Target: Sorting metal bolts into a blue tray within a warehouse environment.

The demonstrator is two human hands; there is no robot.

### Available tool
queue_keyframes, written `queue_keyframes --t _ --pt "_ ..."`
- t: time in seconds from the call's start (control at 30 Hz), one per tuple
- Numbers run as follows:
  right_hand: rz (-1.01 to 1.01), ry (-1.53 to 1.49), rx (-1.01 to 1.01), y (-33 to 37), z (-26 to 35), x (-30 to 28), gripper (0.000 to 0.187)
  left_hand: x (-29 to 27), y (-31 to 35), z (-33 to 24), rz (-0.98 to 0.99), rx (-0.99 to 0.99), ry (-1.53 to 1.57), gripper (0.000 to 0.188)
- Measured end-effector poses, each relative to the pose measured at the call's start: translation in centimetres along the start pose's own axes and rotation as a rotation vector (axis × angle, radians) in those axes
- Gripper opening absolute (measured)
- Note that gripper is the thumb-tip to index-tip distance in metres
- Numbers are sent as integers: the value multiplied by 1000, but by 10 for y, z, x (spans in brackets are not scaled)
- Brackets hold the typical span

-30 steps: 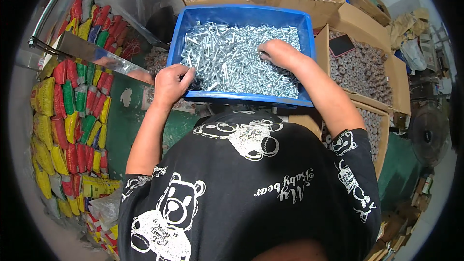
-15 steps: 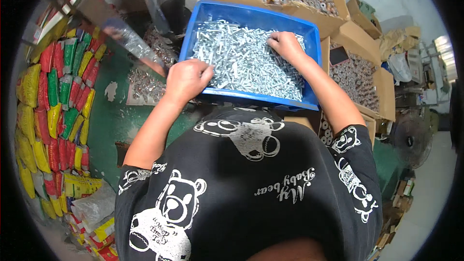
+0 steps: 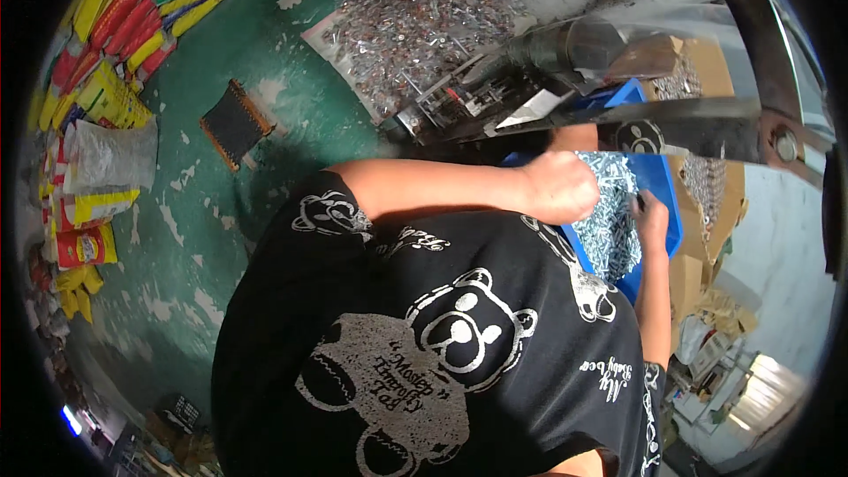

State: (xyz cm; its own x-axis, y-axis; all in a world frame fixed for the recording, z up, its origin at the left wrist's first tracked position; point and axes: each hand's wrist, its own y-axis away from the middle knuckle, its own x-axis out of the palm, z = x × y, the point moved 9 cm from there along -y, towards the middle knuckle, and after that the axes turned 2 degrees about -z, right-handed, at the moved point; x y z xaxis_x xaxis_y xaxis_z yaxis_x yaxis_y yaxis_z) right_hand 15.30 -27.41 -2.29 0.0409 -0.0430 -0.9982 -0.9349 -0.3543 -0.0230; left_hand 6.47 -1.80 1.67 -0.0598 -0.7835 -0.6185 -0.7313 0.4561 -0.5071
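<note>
My left hand (image 3: 564, 187) is curled closed at the near left edge of a blue plastic bin (image 3: 673, 208). Whatever its fingers hold, if anything, is hidden. Small silvery metal pins or screws (image 3: 611, 234) fill the bin. Over the right part of these pieces is my right hand (image 3: 652, 219), thumb and fingers pinched together. Anything between those fingertips is too small to make out. A dark metal bar (image 3: 689, 119) of a machine crosses in front of the bin's far part and hides some of it.
The machine's metal fixture (image 3: 459, 102) stands left of the bin. Beyond it, a sheet piled with small metal parts (image 3: 424, 26) lies on the green floor (image 3: 177, 238). A small black-topped stool (image 3: 234, 124) stands there too. Colourful bags (image 3: 132, 26) are stacked far left; cardboard boxes (image 3: 707, 53) line the right.
The view has swung left, so the bin now appears farther right and the machine and floor show more. Both hands stay at the bin, with my left fingers now turned out of sight.
</note>
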Motion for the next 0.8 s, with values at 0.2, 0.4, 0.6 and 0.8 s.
queue_keyframes --t 0.2,0.4,0.6,0.8 --pt "132 -1148 608 -3 29 -16 15 2 -1 -5 122 92 66 22" --pt "-3 -1167 255 -107 117 -50 24 8 -6 -7 183 13 -71 23" --pt "-201 -1597 276 -69 92 -81 40 12 -12 -12 234 -30 -103 27" --pt "-427 -1318 632 143 -34 -53 29 15 -16 -11 170 -91 -175 30"
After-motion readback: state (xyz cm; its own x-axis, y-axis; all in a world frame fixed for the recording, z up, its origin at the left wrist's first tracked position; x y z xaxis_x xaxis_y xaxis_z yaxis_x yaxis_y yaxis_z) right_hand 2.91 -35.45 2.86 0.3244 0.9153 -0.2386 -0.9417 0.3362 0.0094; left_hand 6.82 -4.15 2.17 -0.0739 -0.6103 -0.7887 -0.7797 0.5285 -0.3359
